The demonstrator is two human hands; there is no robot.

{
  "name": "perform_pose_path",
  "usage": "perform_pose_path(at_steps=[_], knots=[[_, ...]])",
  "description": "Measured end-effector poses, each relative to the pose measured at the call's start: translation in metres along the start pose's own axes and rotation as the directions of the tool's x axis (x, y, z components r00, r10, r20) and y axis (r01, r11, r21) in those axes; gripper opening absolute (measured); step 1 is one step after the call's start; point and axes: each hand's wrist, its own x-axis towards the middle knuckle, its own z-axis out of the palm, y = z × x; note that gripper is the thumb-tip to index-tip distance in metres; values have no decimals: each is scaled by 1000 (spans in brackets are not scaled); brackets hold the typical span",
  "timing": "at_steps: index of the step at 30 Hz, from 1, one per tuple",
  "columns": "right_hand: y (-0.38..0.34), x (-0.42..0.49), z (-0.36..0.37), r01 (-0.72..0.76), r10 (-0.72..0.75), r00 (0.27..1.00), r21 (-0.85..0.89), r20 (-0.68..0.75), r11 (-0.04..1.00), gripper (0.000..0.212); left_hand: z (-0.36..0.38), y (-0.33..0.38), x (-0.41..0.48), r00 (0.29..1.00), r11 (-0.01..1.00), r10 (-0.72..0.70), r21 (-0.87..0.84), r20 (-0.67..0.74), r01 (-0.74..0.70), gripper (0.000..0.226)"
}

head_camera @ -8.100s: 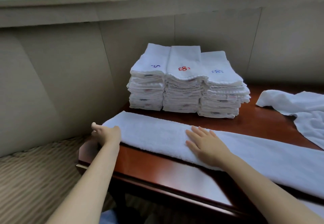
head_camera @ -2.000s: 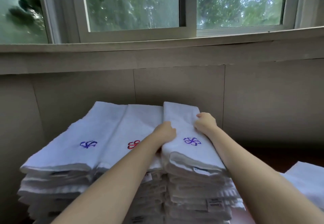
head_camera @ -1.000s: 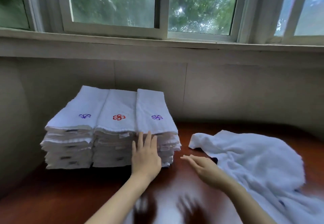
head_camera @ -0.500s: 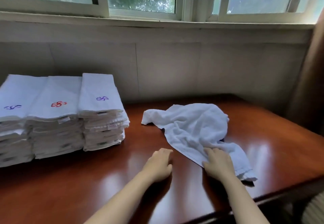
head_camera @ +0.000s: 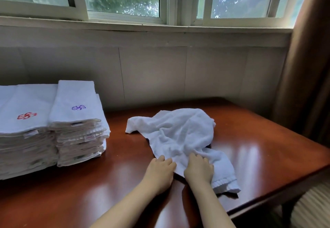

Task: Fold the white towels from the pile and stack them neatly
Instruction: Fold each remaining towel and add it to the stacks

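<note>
Towel (head_camera: 180, 134) crumpled, white, hem-edged, on table (head_camera: 259, 156)

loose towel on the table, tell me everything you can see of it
The loose towel is white terry cloth, crumpled and unfolded, lying on the glossy reddish-brown table right of the folded stacks and apart from them. One corner points left; a ribbed hem lies at its near right end. The right hand grips its near edge, and the left hand touches that edge beside it.

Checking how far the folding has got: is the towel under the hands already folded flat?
No, the white towel lies crumpled on the table, with both hands at its near edge.
</note>
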Motion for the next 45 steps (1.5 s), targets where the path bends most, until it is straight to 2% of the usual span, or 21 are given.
perform_pose_path(at_steps=[5,10,13,16,20,23,24,26,28,29,31,33,35,37,38,40,41,42,43,44,45], knots=[[-5,-4,-5,8,-5,997,33,-83,999,24,0,-15,-19,999,994,37,99,-3,-37,36],[-10,-6,-12,72,-40,965,116,-260,991,31,-5,-51,-51,997,996,79,34,-16,-79,38],[-6,-7,-16,96,-5,929,226,-370,969,38,-6,-88,-82,994,994,-101,-45,-50,99,24],[-10,-9,-13,188,-78,915,247,-396,951,40,0,-120,-119,895,888,-443,-117,42,445,19],[-41,-20,-4,332,-283,920,155,-273,930,21,10,-133,-155,732,707,-681,-235,32,668,17],[-66,-37,6,460,-465,882,76,81,885,4,6,-142,-165,639,580,-760,-316,123,751,14],[-74,-46,9,479,-490,848,101,202,872,10,2,-143,-165,630,563,-763,-329,146,758,14],[-84,-60,15,502,-509,798,112,322,858,19,1,-144,-162,693,626,-705,-327,150,708,30],[-89,-67,17,526,-526,792,92,308,846,23,-3,-137,-158,794,690,-577,-407,192,599,51],[-90,-69,15,521,-530,796,113,294,846,23,-9,-132,-155,827,665,-515,-503,226,552,56],[-89,-72,10,463,-544,791,309,280,831,13,-21,-125,-152,880,571,-420,-689,222,446,55],[-88,-78,5,341,-596,740,590,311,732,7,-34,-125,-154,891,489,-440,-802,114,344,49],[-89,-87,0,66,-688,606,837,399,543,8,-40,-133,-159,757,332,-649,-866,78,374,38],[-89,-88,-1,-64,-755,501,887,424,456,10,-35,-146,-166,508,41,-837,-902,203,429,29],[-90,-87,0,4,-751,527,882,398,471,16,-33,-150,-172,423,-123,-856,-911,298,394,26],[-90,-80,7,302,-676,692,750,253,589,24,-32,-157,-182,317,-409,-818,-872,481,268,23],[-88,-75,11,453,-636,756,579,152,678,25,-30,-158,-187,270,-472,-801,-842,534,262,28],[-85,-70,14,543,-619,780,394,89,742,26,-28,-158,-192,218,-434,-828,-837,516,334,38],[-83,-66,18,574,-611,787,262,87,776,27,-28,-155,-197,188,-296,-884,-824,428,483,43],[-81,-64,22,585,-609,783,184,128,790,29,-30,-149,-202,217,-85,-932,-760,289,644,40],[-81,-62,25,595,-611,772,142,176,791,29,-32,-141,-207,312,150,-941,-664,132,733,33]])
